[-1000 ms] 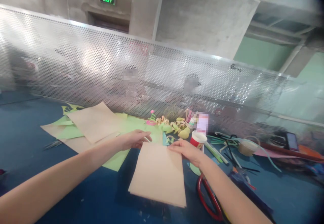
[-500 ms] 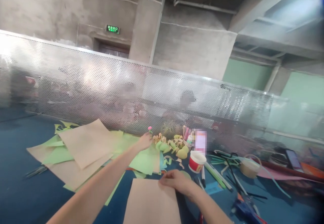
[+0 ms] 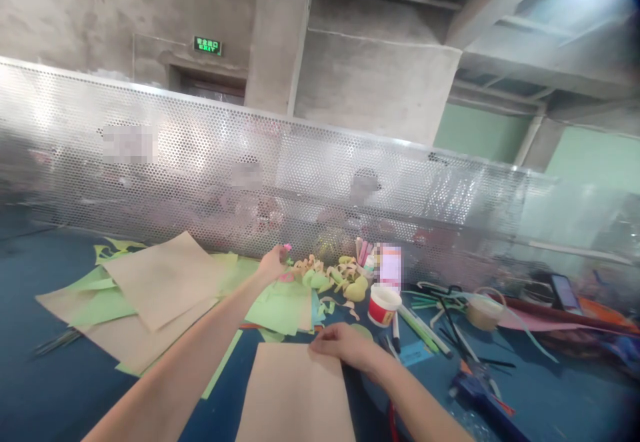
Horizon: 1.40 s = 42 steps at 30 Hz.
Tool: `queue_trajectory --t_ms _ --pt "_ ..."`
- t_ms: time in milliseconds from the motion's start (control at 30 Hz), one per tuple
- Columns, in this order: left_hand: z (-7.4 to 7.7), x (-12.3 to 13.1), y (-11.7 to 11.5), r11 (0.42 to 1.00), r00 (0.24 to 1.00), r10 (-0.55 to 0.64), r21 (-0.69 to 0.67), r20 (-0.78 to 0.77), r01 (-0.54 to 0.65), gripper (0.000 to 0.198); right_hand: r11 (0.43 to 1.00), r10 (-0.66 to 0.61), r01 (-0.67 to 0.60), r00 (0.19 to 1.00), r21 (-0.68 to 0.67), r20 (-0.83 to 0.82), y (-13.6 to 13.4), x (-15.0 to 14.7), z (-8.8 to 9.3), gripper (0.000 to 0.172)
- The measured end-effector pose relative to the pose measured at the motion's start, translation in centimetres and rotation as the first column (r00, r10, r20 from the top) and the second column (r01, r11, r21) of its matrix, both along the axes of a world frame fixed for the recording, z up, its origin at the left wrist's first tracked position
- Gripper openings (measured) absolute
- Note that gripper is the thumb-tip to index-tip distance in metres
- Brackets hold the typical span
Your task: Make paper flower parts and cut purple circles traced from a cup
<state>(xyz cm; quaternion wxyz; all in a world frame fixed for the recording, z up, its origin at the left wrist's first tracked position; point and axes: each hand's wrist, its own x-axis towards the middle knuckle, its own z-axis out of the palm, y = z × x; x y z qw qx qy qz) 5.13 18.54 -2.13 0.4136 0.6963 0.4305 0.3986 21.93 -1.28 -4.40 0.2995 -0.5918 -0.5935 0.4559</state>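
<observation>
At the far side of the table, my left hand (image 3: 273,263) is closed by a small pink flower-like piece (image 3: 287,247) with green under it. Its fingertips are partly hidden. Loose green paper sheets (image 3: 280,305) lie under and beside that hand. Close to me, my right hand (image 3: 345,349) pinches the top right edge of a beige paper sheet (image 3: 295,389). To the right of the left hand is a pile of yellow-green and peach paper cutouts (image 3: 333,279).
A red and white paper cup (image 3: 385,305) stands beyond my right hand, beside several markers (image 3: 420,329). A blue glue gun (image 3: 483,399) and a roll of tape (image 3: 485,312) lie at right. Large beige sheets (image 3: 163,282) cover the left. A perforated metal panel (image 3: 320,162) stands behind.
My left hand has shifted slightly left, and another pink spot now shows below it. My right hand stays on the beige sheet's edge. The whole view has moved a little.
</observation>
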Motion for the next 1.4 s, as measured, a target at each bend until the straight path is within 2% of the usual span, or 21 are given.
queue_trajectory --t_ms 100,267,400,633,833,967,1100,1233,1400 --pt "0.0 -0.6 0.2 0.995 0.991 0.095 0.011 -0.092 -0.095 0.032 1.000 0.000 0.000 1.000 -0.003 -0.001 -0.2 0.0 0.1 0.027" --pt "-0.3 -1.2 0.2 0.995 0.991 0.078 -0.050 -0.104 -0.084 0.032 1.000 0.001 -0.001 1.000 -0.006 0.008 -0.4 0.0 0.5 0.024" --pt "-0.2 -1.3 -0.1 0.994 1.000 0.018 -0.105 0.018 -0.016 0.032 1.000 -0.006 0.006 1.000 -0.012 0.027 -0.4 0.0 0.6 0.022" --pt "2.1 -2.3 -1.8 0.950 0.943 -0.161 -0.215 0.293 0.229 0.027 1.000 0.010 -0.010 0.999 0.003 0.048 -0.1 0.1 0.3 0.023" --pt "3.1 -2.8 -3.4 0.924 0.901 -0.215 -0.221 0.378 0.313 0.016 1.000 0.019 -0.020 0.997 0.006 0.072 -0.3 -0.1 0.5 0.026" --pt "3.4 -2.4 -3.6 0.942 0.926 -0.211 -0.187 0.312 0.278 0.015 1.000 0.023 -0.024 0.996 0.013 0.082 -0.3 -0.3 0.5 0.027" --pt "3.1 -1.8 -2.7 0.977 0.973 -0.168 -0.103 0.159 0.185 0.022 0.999 0.029 -0.030 0.996 0.017 0.086 -0.2 -0.2 0.3 0.028" --pt "2.7 -1.3 -1.4 0.999 0.998 -0.048 -0.002 -0.034 0.048 0.032 0.999 0.042 -0.045 0.995 0.027 0.088 -0.2 0.0 0.3 0.027" --pt "2.4 -0.3 -0.3 0.989 0.979 0.107 0.116 -0.173 -0.088 0.030 0.999 0.043 -0.046 0.995 0.028 0.090 0.0 0.1 0.3 0.026"
